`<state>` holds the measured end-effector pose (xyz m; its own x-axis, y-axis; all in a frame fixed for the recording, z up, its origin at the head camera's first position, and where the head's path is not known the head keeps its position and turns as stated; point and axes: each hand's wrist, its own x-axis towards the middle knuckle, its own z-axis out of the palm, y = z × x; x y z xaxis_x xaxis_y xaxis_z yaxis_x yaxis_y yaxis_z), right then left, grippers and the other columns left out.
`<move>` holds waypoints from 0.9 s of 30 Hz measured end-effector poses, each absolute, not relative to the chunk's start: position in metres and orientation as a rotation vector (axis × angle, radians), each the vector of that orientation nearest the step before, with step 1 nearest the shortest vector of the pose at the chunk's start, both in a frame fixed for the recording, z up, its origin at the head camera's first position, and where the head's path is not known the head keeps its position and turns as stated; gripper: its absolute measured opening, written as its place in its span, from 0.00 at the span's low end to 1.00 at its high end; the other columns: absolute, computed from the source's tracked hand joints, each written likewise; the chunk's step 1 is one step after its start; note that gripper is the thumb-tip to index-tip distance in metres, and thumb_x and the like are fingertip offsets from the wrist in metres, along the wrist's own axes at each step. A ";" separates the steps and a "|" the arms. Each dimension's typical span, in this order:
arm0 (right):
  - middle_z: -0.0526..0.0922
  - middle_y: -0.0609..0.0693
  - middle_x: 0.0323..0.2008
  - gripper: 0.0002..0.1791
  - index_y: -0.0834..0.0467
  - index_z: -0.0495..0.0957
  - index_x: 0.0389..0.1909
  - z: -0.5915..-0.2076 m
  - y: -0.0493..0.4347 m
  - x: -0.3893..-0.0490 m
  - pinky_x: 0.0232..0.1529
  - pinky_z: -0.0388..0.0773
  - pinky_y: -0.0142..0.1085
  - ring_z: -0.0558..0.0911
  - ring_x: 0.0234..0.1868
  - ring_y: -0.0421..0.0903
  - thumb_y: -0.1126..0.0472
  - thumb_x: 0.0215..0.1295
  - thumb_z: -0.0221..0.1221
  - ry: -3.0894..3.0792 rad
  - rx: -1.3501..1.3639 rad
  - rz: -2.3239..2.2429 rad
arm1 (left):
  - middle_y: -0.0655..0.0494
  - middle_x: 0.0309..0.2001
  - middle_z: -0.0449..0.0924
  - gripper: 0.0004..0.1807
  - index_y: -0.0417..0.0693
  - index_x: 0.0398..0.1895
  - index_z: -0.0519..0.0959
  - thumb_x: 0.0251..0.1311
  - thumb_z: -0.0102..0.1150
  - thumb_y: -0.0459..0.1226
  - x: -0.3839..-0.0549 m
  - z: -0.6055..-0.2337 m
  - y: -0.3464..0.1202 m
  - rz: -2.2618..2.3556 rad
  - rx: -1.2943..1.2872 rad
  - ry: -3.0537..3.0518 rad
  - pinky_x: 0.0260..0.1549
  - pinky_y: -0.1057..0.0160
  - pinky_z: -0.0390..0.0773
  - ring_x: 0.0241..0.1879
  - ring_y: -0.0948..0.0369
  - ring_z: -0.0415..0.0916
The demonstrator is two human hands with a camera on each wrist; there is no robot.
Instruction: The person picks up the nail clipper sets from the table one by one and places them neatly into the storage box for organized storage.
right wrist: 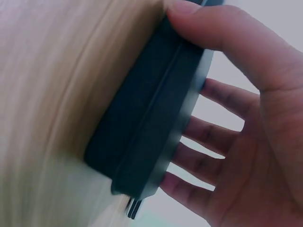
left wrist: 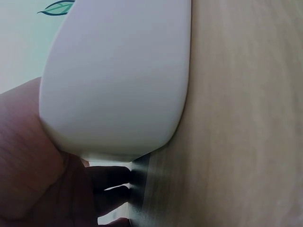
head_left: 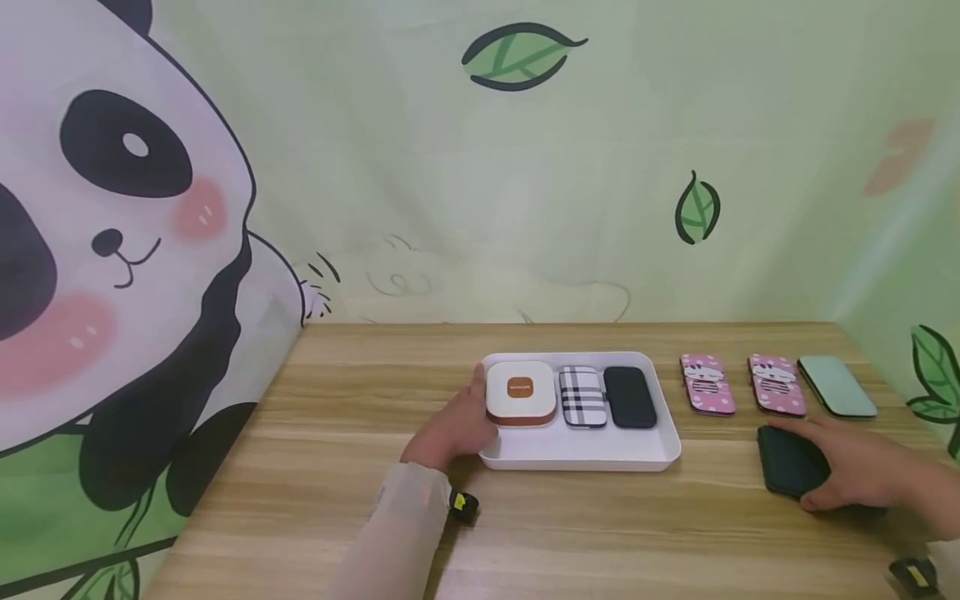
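On the right of the wood-grained tabletop, my right hand grips a dark, boxy, rounded-corner case, thumb along one long side, fingers along the other. My left hand holds the end of a smooth white tray, which contains a squarish white-and-brown case, a plaid oblong and a matte black one. Two pink patterned cases lie beyond my right hand.

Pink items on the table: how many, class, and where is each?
2: one pink item nearest the white tray, another pink item beside the mint item.
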<state>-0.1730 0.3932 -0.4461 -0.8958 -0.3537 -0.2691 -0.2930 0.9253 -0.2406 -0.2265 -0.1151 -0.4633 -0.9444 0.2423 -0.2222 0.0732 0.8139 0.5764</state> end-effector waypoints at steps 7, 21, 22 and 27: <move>0.72 0.78 0.57 0.60 0.67 0.66 0.69 -0.444 0.382 -0.177 0.41 0.78 0.52 0.79 0.46 0.59 0.35 0.39 0.75 2.818 -0.449 -0.170 | 0.41 0.79 0.48 0.55 0.45 0.81 0.31 0.55 0.52 0.32 -0.226 -0.464 -0.115 0.827 0.246 2.719 0.73 0.53 0.56 0.75 0.53 0.55; 0.76 0.71 0.59 0.56 0.66 0.70 0.67 -0.421 0.345 -0.193 0.44 0.78 0.53 0.79 0.54 0.63 0.33 0.43 0.73 2.970 -0.628 -0.120 | 0.41 0.79 0.50 0.55 0.44 0.81 0.32 0.54 0.52 0.32 -0.226 -0.465 -0.118 0.827 0.257 2.726 0.72 0.53 0.58 0.74 0.53 0.57; 0.76 0.71 0.59 0.55 0.66 0.70 0.68 -0.418 0.342 -0.194 0.45 0.78 0.53 0.79 0.55 0.63 0.34 0.45 0.73 2.974 -0.647 -0.123 | 0.41 0.78 0.51 0.55 0.44 0.81 0.32 0.54 0.52 0.32 -0.226 -0.465 -0.118 0.829 0.259 2.726 0.72 0.53 0.58 0.73 0.53 0.58; 0.78 0.68 0.59 0.53 0.67 0.68 0.69 -0.404 0.323 -0.202 0.48 0.77 0.54 0.78 0.57 0.63 0.38 0.49 0.72 2.977 -0.737 -0.116 | 0.42 0.79 0.51 0.54 0.44 0.81 0.32 0.55 0.52 0.33 -0.227 -0.466 -0.118 0.829 0.266 2.729 0.72 0.53 0.58 0.73 0.53 0.58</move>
